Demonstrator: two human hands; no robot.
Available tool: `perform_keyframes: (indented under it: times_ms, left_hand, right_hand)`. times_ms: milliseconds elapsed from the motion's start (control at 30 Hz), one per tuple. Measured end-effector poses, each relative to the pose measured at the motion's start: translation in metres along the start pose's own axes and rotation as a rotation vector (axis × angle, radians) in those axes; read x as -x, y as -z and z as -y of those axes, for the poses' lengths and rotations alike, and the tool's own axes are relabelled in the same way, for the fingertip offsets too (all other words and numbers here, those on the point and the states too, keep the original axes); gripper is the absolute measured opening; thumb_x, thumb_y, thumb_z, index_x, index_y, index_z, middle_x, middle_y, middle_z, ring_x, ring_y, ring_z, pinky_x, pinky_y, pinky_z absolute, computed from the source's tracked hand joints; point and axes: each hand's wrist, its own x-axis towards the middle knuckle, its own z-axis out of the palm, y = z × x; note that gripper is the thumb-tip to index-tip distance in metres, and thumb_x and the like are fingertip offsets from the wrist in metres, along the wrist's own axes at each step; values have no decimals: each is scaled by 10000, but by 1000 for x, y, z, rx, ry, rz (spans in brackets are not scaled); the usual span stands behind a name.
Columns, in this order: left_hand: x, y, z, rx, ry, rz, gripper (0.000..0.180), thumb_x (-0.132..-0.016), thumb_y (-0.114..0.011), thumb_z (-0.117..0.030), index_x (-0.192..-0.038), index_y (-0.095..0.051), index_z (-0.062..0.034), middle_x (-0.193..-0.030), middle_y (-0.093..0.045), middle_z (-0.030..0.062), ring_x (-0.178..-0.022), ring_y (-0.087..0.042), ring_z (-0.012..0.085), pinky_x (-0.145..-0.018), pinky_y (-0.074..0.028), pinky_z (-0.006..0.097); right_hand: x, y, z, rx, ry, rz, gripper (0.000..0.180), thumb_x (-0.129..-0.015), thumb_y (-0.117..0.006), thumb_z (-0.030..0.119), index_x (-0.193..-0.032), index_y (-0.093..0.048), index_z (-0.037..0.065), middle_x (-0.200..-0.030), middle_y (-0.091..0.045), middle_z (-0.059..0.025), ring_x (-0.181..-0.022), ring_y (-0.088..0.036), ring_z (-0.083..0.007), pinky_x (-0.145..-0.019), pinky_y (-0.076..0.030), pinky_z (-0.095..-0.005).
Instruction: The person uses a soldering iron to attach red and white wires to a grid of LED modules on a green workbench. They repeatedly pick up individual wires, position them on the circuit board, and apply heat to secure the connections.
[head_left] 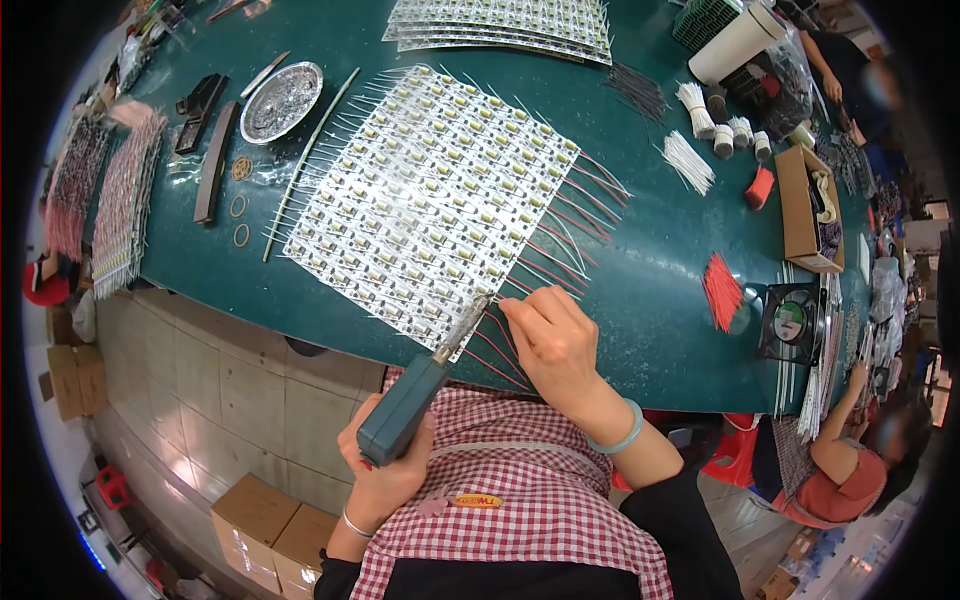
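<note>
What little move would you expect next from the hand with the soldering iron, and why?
Probably a slight nudge of the soldering iron in the left hand along the panel of strips: its tip sits at the near edge, where the right hand pinches a red wire.

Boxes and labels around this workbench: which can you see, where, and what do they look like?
Open cardboard box: brown, oblong, on the green table's right side.
Cardboard cartons: brown, closed, on the floor at lower left.
Flat cardboard pieces: brown, at the left edge.
Apron label: small yellow strip on red-checked cloth.
</note>
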Motion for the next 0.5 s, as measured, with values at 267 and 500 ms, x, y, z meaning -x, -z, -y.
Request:
perform_keyframes:
  times_ms: [267, 500]
  left_hand:
    - [6, 7, 0, 2, 53, 2, 171, -744, -732, 35, -904, -681, 64, -846, -667, 128, -672, -649, 175, -592, -507, 267]
    - [7, 4, -1, 14, 20, -35, 183, -746, -727, 40, -919, -678, 68, -876, -677, 133, -713, -663, 176, -620, -519, 274]
  right_hand:
    - [-1, 1, 2, -13, -13, 1, 196, -705, -738, -43, -866, -678, 51, -695, -522, -49, -639, -554, -215, -529, -455, -338]
    - [4, 0, 1, -35, 17, -116, 169, -716, -719, -13, -865, -658, 42, -740, -553, -41, -668, -562, -213, -553, -444, -334]
